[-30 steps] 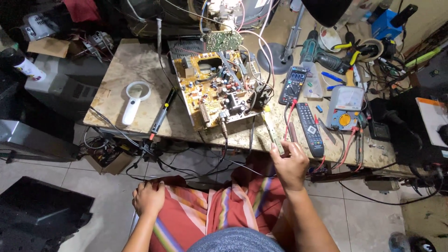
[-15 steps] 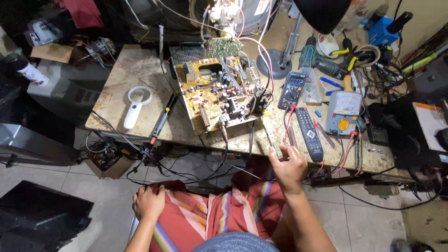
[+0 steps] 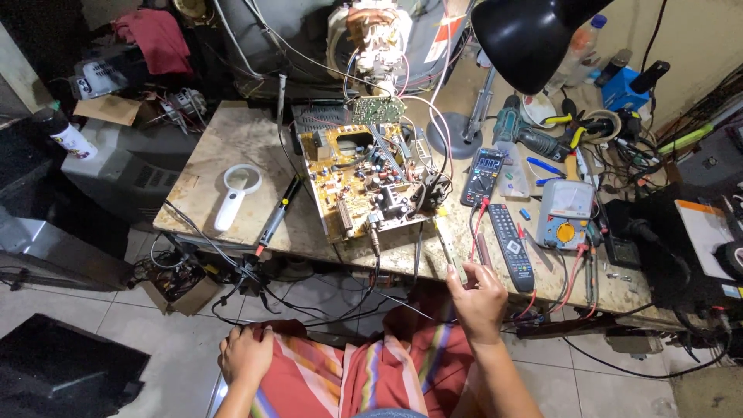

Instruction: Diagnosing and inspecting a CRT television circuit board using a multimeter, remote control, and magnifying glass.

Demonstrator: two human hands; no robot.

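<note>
1. The right hand (image 3: pixel 478 298) hovers at the near edge of the worn stone surface (image 3: pixel 232 147), fingers loosely curled, seemingly pinching a thin probe; uncertain.
2. The yellow circuit board (image 3: pixel 364 182) lies just beyond that hand, tilted for access.
3. The left hand (image 3: pixel 246 354) rests flat on the striped cloth (image 3: pixel 325 379), far below the board, holding nothing.

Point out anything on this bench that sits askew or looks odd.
The circuit board lies bare and skewed to the table edge, its near corner reaching the front edge, wires trailing up to the unit behind. Cables hang off the front. The right hand is beside the remote.
</note>
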